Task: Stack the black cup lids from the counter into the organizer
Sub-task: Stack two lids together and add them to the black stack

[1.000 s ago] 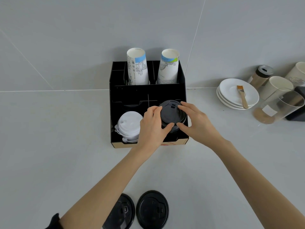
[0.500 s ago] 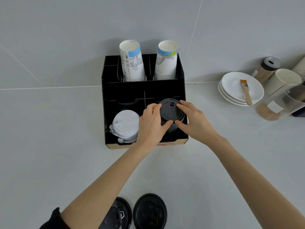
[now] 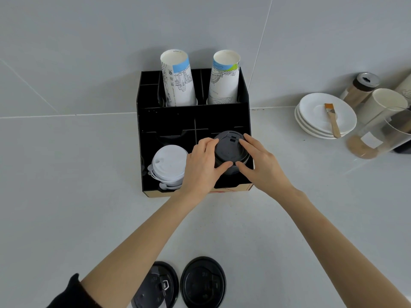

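A black organizer (image 3: 149,152) stands against the wall. In its front right compartment sits a stack of black cup lids (image 3: 230,150). My left hand (image 3: 201,167) grips the stack's left side and my right hand (image 3: 261,165) grips its right side, thumbs meeting at the front. The front left compartment holds white lids (image 3: 170,163). Two loose black lids lie on the counter near me: one (image 3: 203,282) in full view, the other (image 3: 158,285) partly hidden under my left forearm.
Two tall stacks of printed paper cups (image 3: 178,78) (image 3: 224,76) stand in the organizer's back slots. To the right are stacked white saucers (image 3: 311,114) with a small brush (image 3: 332,120), a shaker jar (image 3: 361,87), a white cup (image 3: 384,103) and a clear glass container (image 3: 382,136).
Both hands stay on the black lid stack in the front right compartment. The view has shifted slightly, so the organizer appears a little further left; the loose lids have not moved.
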